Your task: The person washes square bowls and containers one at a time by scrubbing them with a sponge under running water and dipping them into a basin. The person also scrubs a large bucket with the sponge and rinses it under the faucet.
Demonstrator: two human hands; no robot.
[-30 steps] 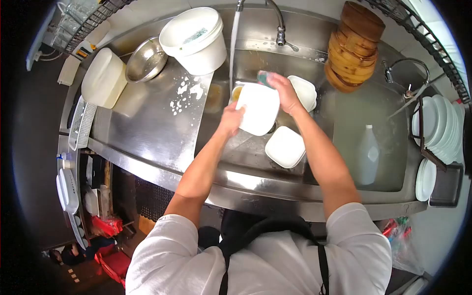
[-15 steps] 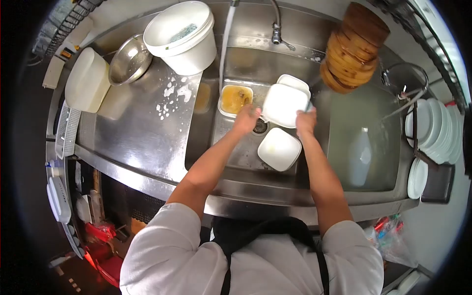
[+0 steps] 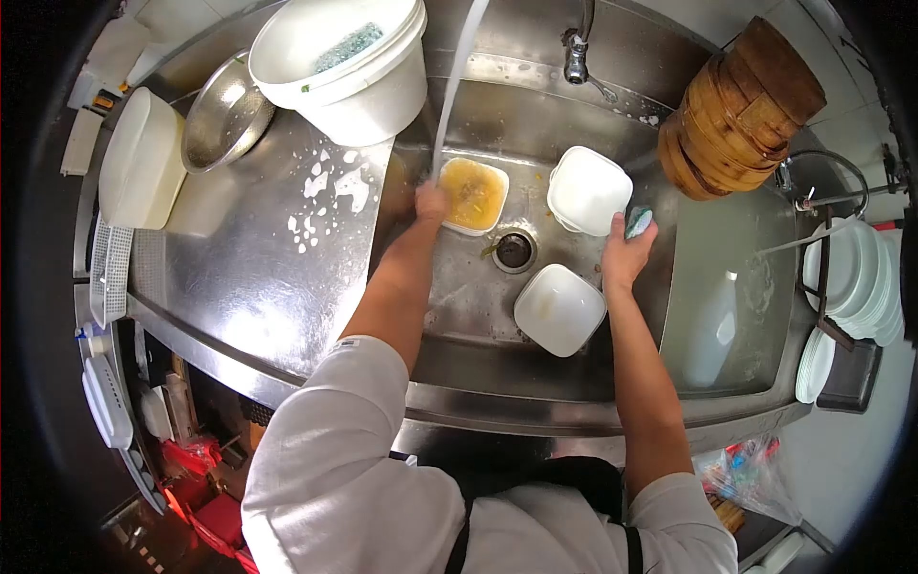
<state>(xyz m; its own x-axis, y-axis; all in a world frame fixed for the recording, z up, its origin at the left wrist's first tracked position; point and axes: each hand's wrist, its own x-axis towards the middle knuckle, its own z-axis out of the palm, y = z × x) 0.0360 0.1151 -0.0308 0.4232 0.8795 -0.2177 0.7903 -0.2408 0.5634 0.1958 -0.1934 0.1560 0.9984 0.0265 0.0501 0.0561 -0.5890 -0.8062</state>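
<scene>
My left hand (image 3: 432, 200) is at the left rim of a white container (image 3: 503, 182) filled with cloudy yellow liquid, its fingers closed on the edge. A stream of water from above comes down beside that hand. In my right hand (image 3: 626, 256) is a green scrubbing sponge (image 3: 639, 223), gripped between thumb and fingers. Just left of the sponge, white square containers (image 3: 588, 187) sit stacked in the sink. Another white container (image 3: 560, 311), with a faint yellowish stain inside, lies nearer to me, right of the drain (image 3: 513, 251).
A white bucket (image 3: 359, 110), a metal colander (image 3: 225, 115) and a cream tub (image 3: 139, 158) stand on the left counter. Stacked bamboo steamers (image 3: 741, 110) rise at the back right. The right basin (image 3: 684, 287) holds cloudy water and a submerged bottle (image 3: 715, 330). White plates (image 3: 856, 268) stand far right.
The white container between my hands now rests on the stack. My left hand has moved left to the liquid-filled container. My right hand has shifted right, with the sponge now plainly visible.
</scene>
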